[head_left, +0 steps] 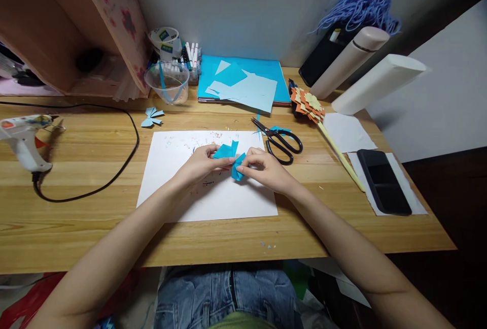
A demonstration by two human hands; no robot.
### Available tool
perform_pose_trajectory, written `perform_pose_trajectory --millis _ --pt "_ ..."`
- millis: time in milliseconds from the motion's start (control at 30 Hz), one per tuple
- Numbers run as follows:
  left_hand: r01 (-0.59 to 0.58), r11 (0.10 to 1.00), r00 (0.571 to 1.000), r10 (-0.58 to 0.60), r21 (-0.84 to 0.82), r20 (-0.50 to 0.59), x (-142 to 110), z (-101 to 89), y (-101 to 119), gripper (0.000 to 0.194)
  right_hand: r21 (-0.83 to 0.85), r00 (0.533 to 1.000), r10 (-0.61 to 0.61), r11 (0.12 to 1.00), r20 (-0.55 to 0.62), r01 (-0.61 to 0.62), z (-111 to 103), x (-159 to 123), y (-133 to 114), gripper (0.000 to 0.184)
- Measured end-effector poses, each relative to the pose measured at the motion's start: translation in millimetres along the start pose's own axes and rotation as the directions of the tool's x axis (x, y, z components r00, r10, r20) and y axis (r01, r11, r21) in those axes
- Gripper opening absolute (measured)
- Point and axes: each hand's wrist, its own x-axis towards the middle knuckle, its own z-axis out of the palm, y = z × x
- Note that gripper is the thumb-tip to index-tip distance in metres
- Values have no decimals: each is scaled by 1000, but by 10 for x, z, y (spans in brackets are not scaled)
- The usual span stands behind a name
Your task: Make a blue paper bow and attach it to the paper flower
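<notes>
My left hand and my right hand meet over a white sheet of paper on the wooden desk. Between them is a folded blue paper piece, pleated like a fan. Both hands pinch it, the left at its left side, the right at its lower right end. Black scissors lie just right of the sheet, close to my right hand. A small finished light-blue paper bow rests on the desk at the far left of the sheet.
A glue gun with a black cable lies at the left. A blue folder with paper scraps, a plastic cup, markers and tape stand at the back. An orange paper flower on a stick, a phone and a bottle are at the right.
</notes>
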Motion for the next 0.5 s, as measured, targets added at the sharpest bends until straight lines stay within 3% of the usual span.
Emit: perform_pose_trajectory --millis 267,500 --pt "-93 992 994 98 83 -56 1 -1 -30 30 -37 988 -1 999 -154 -5 52 1 7 9" --pt "-103 984 987 119 142 -110 1 24 -69 37 5 979 12 1000 -202 -11 95 -4 9 8"
